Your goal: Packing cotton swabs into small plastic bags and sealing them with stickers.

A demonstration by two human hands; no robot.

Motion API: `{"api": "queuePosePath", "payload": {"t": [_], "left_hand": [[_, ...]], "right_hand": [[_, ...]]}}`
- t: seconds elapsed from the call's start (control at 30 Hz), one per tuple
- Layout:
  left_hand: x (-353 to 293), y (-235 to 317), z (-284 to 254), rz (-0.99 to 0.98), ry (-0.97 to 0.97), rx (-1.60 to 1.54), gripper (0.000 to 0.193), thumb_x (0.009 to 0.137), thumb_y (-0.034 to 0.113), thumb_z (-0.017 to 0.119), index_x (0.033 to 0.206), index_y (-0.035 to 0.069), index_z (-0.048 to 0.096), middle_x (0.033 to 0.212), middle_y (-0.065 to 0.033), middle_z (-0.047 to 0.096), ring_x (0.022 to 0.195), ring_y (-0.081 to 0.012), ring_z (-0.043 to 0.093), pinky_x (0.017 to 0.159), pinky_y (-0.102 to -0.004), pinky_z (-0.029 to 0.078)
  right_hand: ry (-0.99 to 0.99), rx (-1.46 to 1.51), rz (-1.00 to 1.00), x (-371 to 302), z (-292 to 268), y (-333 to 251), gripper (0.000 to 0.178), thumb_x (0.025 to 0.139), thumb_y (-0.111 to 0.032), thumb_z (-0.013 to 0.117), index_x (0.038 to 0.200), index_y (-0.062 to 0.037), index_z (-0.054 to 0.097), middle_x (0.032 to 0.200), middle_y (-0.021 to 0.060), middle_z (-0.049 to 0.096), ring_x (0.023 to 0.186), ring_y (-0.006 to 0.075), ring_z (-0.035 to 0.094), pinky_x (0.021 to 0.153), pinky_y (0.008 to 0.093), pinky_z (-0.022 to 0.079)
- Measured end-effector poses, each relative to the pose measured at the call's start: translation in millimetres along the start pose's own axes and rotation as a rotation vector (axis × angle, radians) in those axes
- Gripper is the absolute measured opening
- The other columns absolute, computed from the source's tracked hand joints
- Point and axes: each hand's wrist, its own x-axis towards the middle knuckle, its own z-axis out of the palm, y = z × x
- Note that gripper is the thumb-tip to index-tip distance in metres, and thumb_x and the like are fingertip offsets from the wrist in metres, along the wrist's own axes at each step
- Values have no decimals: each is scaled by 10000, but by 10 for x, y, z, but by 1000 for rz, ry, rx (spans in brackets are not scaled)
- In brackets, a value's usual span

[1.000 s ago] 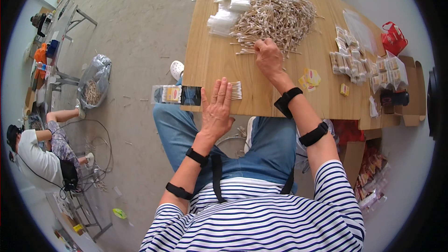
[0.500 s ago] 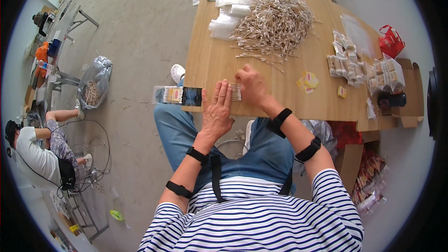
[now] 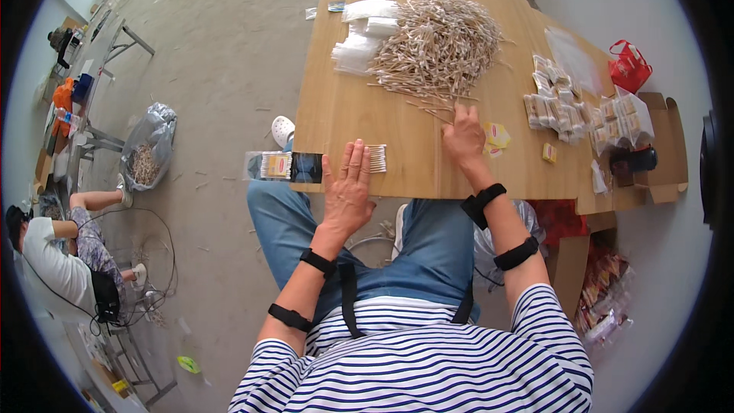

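Note:
My left hand (image 3: pixel 349 193) lies flat near the table's front edge, fingers stretched over one end of a neat row of cotton swabs (image 3: pixel 378 158). The row's right part shows beside the fingers. Left of this hand are a black strip (image 3: pixel 307 168) and a clear bag holding a pack of swabs with a yellow label (image 3: pixel 277 165). My right hand (image 3: pixel 465 139) is at the near edge of a big heap of loose cotton swabs (image 3: pixel 440 46), its fingers curled in beside a few stray swabs (image 3: pixel 433 110). What its fingertips hold, if anything, is hidden.
Yellow label cards (image 3: pixel 497 136) and a small yellow box (image 3: pixel 550 152) lie right of my right hand. Farther right are packed swab bundles (image 3: pixel 556 111), a red bag (image 3: pixel 630 67) and a cardboard box (image 3: pixel 664 138). Clear bags (image 3: pixel 359 44) lie left of the heap. Another person (image 3: pixel 65 260) sits far left.
My right hand has moved away from the swab row, forward and to the right, to the heap's near edge. My left hand stays on the row. The whole view has shifted slightly.

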Motion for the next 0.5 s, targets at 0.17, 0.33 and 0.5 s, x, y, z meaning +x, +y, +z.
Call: {"api": "queuePosePath", "payload": {"t": [0.17, 0.33, 0.5], "left_hand": [[20, 12, -13, 12, -17, 16, 1199, 626, 315, 866, 1590, 21, 216, 1676, -131, 177, 1567, -274, 126, 1220, -641, 61], [10, 15, -15, 5, -19, 16, 1200, 624, 309, 868, 1591, 25, 216, 1676, -131, 177, 1567, -276, 128, 1217, -647, 75], [13, 14, -29, 7, -10, -14, 1219, 612, 298, 876, 1593, 23, 208, 1673, -136, 181, 1565, -280, 137, 1214, -650, 73]], "right_hand": [[-8, 67, -36, 255, 61, 111, 278, 795, -120, 690, 1062, -66, 636, 1105, 183, 585, 1000, 401, 634, 859, 485, 524], [-75, 156, -200, 130, 189, 45, 138, 849, -53, 588, 984, -67, 612, 1091, 188, 604, 963, 436, 653, 810, 532, 537], [-53, 173, -270, 217, 384, -341, 117, 869, -27, 572, 981, -56, 594, 1061, 193, 610, 922, 434, 661, 797, 516, 544]]}}
